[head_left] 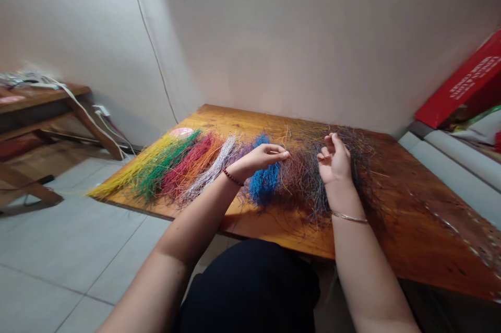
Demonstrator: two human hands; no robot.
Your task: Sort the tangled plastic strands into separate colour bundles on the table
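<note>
Over the bundles, my left hand [263, 158] is closed in a pinch, with a thin yellow-orange strand [287, 137] at its fingertips. My right hand [335, 159] is held up over the dark grey strands [320, 187], palm turned inward. Its fingers are curled and the tips come together; whatever they pinch is too fine to make out. Between the hands lie reddish-brown strands [295, 171]. Bright blue strands [264, 184] lie below my left hand. Farther left are white [209, 168], orange [201, 163], red [186, 168], green [164, 163] and yellow strands [133, 168].
The bundles lie on a wooden table [250, 228] against a wall. A pink round item [182, 132] sits at the back left. Red box [462, 80] and pale rolls [457, 161] stand at right. Another wooden table [47, 100] with cables is at left.
</note>
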